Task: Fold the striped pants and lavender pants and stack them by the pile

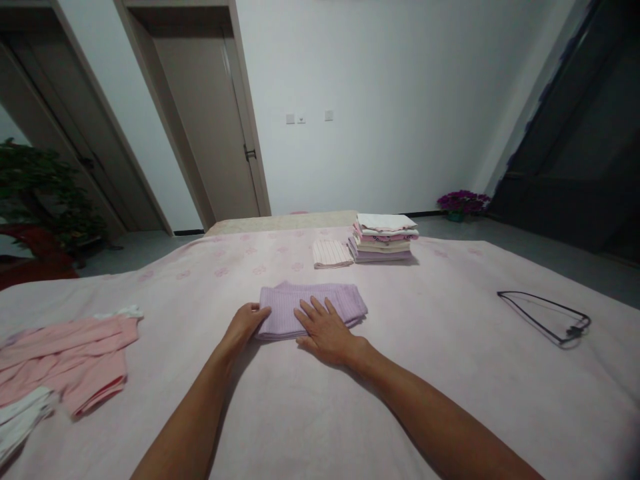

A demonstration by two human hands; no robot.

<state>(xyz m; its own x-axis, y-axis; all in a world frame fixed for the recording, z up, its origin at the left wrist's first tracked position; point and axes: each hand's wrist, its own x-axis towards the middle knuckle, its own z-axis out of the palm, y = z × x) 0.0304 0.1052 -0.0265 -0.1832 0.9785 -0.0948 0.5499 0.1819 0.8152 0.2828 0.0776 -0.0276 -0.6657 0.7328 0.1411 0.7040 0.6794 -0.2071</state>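
A folded purple ribbed garment (289,311) lies flat in front of me. At its left edge is my left hand (245,325), closed, with the thumb on top of the cloth and the other fingers partly hidden. My right hand (327,333) rests palm down on the garment's front middle, its fingers spread and stretched out. Just beyond the garment lies a small folded striped cloth (331,254). Beside that, a stack of folded clothes (383,239) stands with white on top and purple at the bottom.
A pink bedspread (440,373) covers the broad surface. To the left are a crumpled pink garment (95,360) and a white cloth (23,417). A black looped frame with a small clip (575,330) lies at the right. Beyond the far edge are a wall and a door (200,120).
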